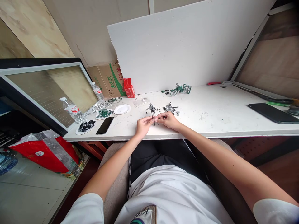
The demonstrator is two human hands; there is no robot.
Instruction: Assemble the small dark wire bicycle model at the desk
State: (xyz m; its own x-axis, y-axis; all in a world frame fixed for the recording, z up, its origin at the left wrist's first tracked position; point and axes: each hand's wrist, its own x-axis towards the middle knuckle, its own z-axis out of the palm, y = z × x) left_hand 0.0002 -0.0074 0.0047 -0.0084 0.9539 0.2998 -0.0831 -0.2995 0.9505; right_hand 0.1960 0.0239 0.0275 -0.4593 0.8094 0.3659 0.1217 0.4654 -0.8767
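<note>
Near the front edge of the white table (224, 118), my left hand (143, 127) and my right hand (170, 121) meet with fingertips pinched. Between them they hold a small black model bicycle part (151, 109), its wheel end pointing away from me. Thin black pieces stick out below the fingertips. Just behind my right hand lie a black wheel and frame piece (170, 109) on the tabletop. Tiny black bits (158, 109) rest beside them. Farther back stands a green model bicycle (181, 89), with small dark pieces (165, 91) to its left.
On the left are a phone (105, 125), plates with black parts (86, 125) and green parts (104, 114), a bare white plate (122, 109), two water bottles (73, 109), a red box (129, 88) and a carton (108, 80). A black tablet (274, 113) lies at right.
</note>
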